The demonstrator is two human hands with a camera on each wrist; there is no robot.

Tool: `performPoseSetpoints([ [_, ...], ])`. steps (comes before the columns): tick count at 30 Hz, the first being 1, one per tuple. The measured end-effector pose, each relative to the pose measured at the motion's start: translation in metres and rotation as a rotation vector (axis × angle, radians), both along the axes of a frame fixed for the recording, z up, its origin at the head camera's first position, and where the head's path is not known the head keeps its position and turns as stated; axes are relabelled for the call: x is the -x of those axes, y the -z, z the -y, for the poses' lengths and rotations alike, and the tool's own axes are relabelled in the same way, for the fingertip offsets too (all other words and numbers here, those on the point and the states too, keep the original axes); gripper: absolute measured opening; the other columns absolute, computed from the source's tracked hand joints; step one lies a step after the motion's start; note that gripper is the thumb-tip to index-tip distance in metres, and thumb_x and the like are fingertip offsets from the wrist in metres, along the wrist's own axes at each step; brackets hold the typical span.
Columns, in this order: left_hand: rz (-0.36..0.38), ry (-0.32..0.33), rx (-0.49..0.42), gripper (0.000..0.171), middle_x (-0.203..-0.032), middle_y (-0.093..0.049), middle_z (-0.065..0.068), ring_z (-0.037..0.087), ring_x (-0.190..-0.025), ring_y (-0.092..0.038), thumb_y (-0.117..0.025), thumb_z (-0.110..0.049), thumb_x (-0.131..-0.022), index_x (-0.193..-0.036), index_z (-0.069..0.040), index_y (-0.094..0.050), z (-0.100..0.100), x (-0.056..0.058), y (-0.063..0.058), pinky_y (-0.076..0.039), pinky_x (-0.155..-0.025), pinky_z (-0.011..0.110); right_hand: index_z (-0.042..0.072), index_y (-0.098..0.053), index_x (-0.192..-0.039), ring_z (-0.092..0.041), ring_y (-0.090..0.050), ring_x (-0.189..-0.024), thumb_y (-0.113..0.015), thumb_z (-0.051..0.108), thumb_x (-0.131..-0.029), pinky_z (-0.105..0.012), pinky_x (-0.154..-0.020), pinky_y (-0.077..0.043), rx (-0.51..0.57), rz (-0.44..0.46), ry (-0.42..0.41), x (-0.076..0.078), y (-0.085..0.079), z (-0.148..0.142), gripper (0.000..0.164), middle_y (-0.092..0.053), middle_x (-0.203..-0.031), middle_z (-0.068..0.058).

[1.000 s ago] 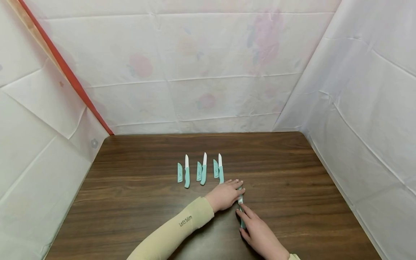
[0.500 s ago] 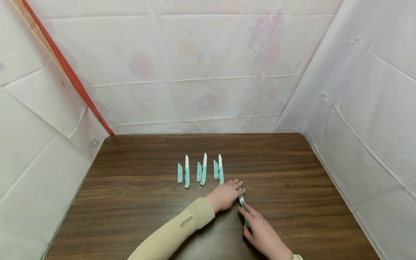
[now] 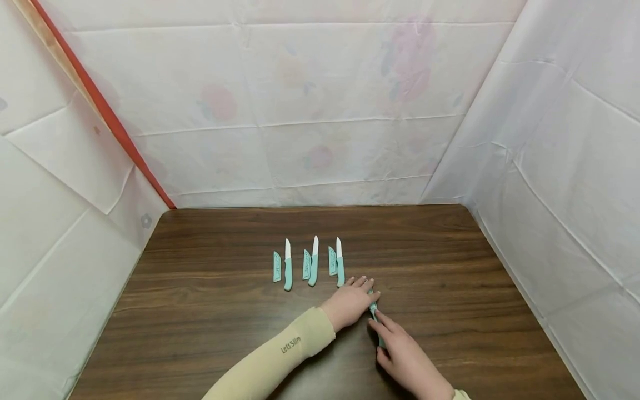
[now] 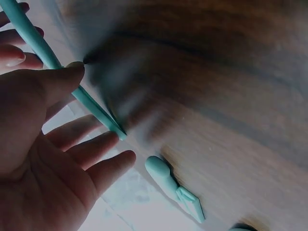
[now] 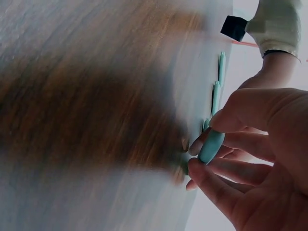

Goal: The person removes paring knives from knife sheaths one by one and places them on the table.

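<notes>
A turquoise paring knife lies at a slant under both hands, its blade end covered by a turquoise sheath. My left hand pinches the sheath between thumb and fingers, hiding much of it in the head view. Nearer the table's front, my right hand holds the handle between thumb and fingertips. To the left lie three bare paring knives with white blades: a left one, a middle one and a right one close to my left fingers.
Beside each bare knife, on its left, lies a flat turquoise sheath: the left one, the middle one and the right one. The dark wooden table is bordered by white patterned sheets at the back and sides.
Both hands have shifted slightly to the right. The handle end has swung right, so the sheathed knife lies more slanted. The three bare knives and their sheaths have stayed put.
</notes>
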State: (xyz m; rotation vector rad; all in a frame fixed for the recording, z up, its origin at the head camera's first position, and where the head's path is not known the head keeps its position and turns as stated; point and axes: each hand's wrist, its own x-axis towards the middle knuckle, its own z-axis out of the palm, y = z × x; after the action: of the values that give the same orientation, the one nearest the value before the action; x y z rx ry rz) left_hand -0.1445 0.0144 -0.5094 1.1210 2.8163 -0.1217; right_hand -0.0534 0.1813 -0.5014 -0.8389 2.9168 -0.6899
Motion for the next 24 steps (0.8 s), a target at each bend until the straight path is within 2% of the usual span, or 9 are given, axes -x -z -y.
performPoseSetpoints([
  [8,0.0,-0.023,0.019,0.043,-0.15,-0.037,0.003,0.023,-0.137,-0.033,-0.054,-0.023,-0.098,-0.139,-0.034,-0.05,-0.0038,-0.0011,0.0025,-0.031,-0.11,0.039,0.002,-0.059,-0.127,-0.03,-0.051,-0.121,-0.072,0.002,-0.077,-0.043,-0.092,-0.048,-0.009,0.009,0.001,-0.0003,-0.0026,0.0001,0.051,-0.049,-0.137,-0.019],
  [17,-0.051,-0.014,0.022,0.039,-0.146,-0.042,0.0,0.02,-0.135,-0.036,-0.059,-0.023,-0.095,-0.133,-0.031,-0.057,-0.0048,-0.0008,0.001,-0.032,-0.109,0.04,0.002,-0.058,-0.128,-0.033,-0.049,-0.122,-0.07,0.0,-0.079,-0.044,-0.092,-0.048,-0.025,0.045,-0.004,0.0004,-0.0048,-0.0001,0.051,-0.047,-0.138,-0.021],
  [24,-0.068,-0.02,0.009,0.038,-0.145,-0.044,0.001,0.02,-0.133,-0.039,-0.059,-0.023,-0.096,-0.132,-0.032,-0.058,-0.0029,-0.0016,-0.0016,-0.034,-0.107,0.044,0.003,-0.058,-0.128,-0.033,-0.05,-0.121,-0.07,-0.002,-0.078,-0.044,-0.091,-0.049,-0.028,0.038,-0.006,0.0006,-0.0069,0.0001,0.052,-0.047,-0.139,-0.02],
])
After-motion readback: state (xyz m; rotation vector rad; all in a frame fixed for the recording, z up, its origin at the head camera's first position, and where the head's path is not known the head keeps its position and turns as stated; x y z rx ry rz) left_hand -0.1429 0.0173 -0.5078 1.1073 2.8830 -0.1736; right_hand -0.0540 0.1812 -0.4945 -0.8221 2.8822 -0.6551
